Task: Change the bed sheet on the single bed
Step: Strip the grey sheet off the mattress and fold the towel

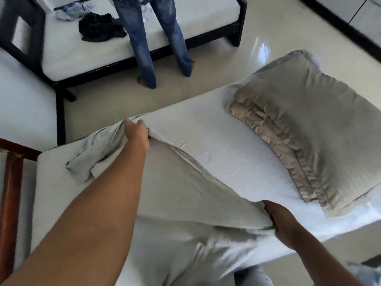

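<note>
- Head view looks down on the single bed [47, 182], whose bare white mattress shows beyond and to the left of the left hand's fingers.
- Pale grey bed sheet [206, 151] lies partly pulled off the mattress; a raised fold of it runs stretched between the two hands, and a loose corner lies bunched just left of the left hand's fingers.
- Two grey pillows [299, 124] lie stacked on the sheet, well beyond the right hand's fingers, toward the far right end of the bed.
- Second bed [68, 50] with a dark frame stands across the glossy floor, far past the left hand; a second person in blue jeans [144, 44] stands at it, beside a dark garment [99, 27].
- Left hand [137, 134] reaches far out, its fingers curled tight round a bunch of the sheet.
- Right hand [282, 221] is nearer the body, its fingers clamped on the sheet's edge.
</note>
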The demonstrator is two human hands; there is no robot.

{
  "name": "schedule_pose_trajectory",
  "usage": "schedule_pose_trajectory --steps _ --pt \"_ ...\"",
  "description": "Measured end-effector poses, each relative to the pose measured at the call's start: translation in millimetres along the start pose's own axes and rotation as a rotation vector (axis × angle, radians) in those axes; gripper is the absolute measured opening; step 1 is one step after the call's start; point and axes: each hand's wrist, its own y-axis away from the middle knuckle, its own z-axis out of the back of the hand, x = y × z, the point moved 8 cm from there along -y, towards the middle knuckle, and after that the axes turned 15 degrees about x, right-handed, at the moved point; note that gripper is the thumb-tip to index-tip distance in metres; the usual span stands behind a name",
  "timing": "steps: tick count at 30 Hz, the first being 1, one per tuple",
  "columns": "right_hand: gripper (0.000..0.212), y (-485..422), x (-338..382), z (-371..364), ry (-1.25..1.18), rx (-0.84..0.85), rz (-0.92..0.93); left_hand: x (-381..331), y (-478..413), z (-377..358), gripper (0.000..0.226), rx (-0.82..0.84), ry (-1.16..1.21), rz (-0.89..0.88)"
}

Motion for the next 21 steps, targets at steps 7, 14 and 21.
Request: schedule_pose_trajectory --steps 7,14,21 --pt "0.08 -22 15 107 0.123 0.015 0.095 -11 6 -255 0.068 0.334 -0.349 -0.14" --pt "0.027 -51 27 203 0.038 -0.334 0.132 68 26 -382 0.08 0.681 -0.706 0.023" --pt "0.024 -98 58 215 0.236 -0.484 0.221 101 -4 -383 0.074 0.67 -0.655 0.029"
